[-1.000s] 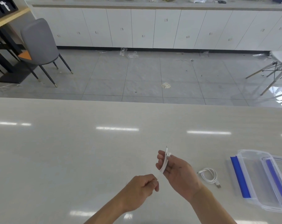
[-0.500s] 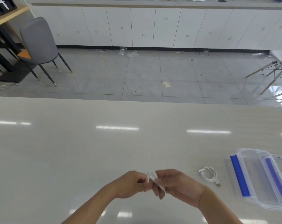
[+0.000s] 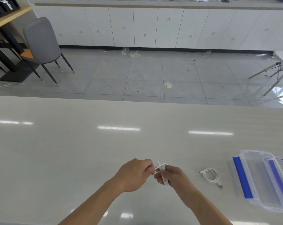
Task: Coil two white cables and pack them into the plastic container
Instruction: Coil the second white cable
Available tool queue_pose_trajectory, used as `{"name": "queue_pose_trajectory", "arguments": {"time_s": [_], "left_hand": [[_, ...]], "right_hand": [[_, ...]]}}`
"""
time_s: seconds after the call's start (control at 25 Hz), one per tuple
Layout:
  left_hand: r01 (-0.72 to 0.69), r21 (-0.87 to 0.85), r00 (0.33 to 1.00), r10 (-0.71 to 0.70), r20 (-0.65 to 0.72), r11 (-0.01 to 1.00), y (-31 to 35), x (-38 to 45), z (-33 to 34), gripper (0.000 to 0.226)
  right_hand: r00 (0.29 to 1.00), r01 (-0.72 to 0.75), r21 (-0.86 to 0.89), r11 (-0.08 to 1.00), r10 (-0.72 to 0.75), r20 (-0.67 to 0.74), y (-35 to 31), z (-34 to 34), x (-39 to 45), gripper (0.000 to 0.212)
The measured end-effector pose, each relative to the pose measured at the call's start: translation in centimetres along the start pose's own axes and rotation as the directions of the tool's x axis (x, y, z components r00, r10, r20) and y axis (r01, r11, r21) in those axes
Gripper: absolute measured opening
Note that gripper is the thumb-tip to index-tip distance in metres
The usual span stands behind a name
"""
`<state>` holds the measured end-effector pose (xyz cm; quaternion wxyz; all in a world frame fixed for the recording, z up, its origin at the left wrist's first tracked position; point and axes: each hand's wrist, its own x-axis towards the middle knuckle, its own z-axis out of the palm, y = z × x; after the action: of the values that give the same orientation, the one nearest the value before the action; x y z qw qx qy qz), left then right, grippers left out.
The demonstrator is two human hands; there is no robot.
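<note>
A long pale table (image 3: 72, 151) fills the lower half of the view; behind it is a grey tiled floor (image 3: 145, 75) with small litter, a row of white cabinets (image 3: 153, 26) and a grey chair (image 3: 41, 41) on the left. At the right edge of the table lies the clear plastic container (image 3: 257, 181) with blue strips, open, its lid (image 3: 280, 181) lying partly on it. The left hand (image 3: 135, 174) is clenched and pinches one end of a white cable (image 3: 161, 169); the right hand (image 3: 173, 177) grasps the folded bundle of this cable, above the table; the two hands nearly touch. The second white cable (image 3: 210, 176) lies coiled on the table, between the right hand and the container, apart from both.
</note>
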<state>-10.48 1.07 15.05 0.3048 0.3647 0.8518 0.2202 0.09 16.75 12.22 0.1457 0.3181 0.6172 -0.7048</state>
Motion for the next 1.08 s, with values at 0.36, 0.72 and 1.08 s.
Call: {"name": "queue_pose_trajectory", "arguments": {"time_s": [0.36, 0.72, 1.08], "left_hand": [[0.077, -0.496, 0.995, -0.097, -0.014, 0.865, 0.2, -1.7, 3.0, 0.028], [0.111, -0.823, 0.983, -0.185, 0.007, 0.557, -0.5, -1.7, 2.0, 0.008], [0.033, -0.929, 0.954, -0.290, -0.081, 0.368, 1.0, -1.3, 2.5, 0.005]], "right_hand": [[0.994, -0.049, 0.788, 0.614, -0.044, 0.096, -1.5, -0.1, 0.8, 0.028], [0.991, -0.074, 0.843, 0.533, -0.052, 0.119, -2.4, 0.5, -0.1, 0.026], [0.980, 0.005, 0.769, 0.640, -0.157, 0.123, -0.6, 2.0, -0.7, 0.042]]}}
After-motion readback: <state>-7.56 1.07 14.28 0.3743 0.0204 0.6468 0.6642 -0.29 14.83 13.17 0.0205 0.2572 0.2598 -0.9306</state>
